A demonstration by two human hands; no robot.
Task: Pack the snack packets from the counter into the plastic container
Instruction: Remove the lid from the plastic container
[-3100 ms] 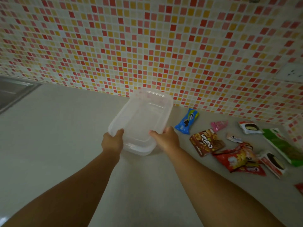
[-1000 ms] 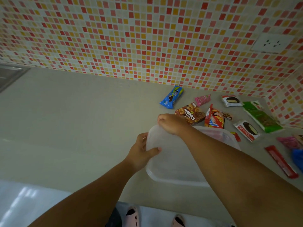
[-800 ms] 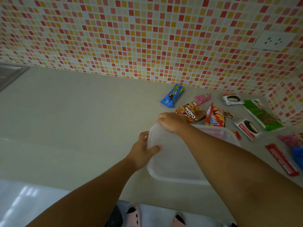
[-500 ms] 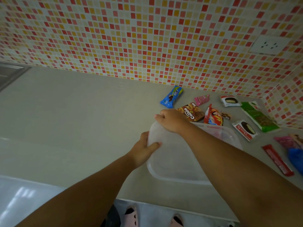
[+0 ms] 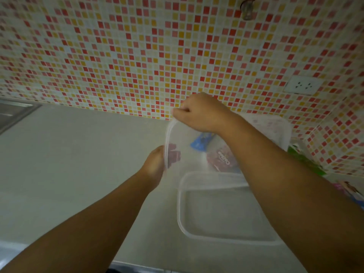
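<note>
From the head camera, the lid [image 5: 197, 154] of the plastic container [image 5: 222, 211] is off its base and held up, tilted on edge, above the counter [image 5: 78, 164]. The open container sits on the counter near the person, on the right, and looks empty. Through the clear lid a blue snack packet [image 5: 201, 141] and a brown snack packet [image 5: 222, 159] show behind it, farther off; a green packet [image 5: 301, 158] peeks out past the right forearm.

The step in hand looks like getting the lid clear so packing can start. To do it well, I judge the lid should go down flat on the bare counter to the left, well apart from the packets and from the container mouth, so neither hand has to reach over it later. Thin plastic flexes, so both hands should move together.

The right hand [image 5: 201, 113] is closed in a pinch on the lid's far top corner, thumb and fingers pressed together on the rim. The left hand [image 5: 154, 164] clasps the lid's left edge lower down; its fingers wrap behind the plastic and show faintly through it.
</note>
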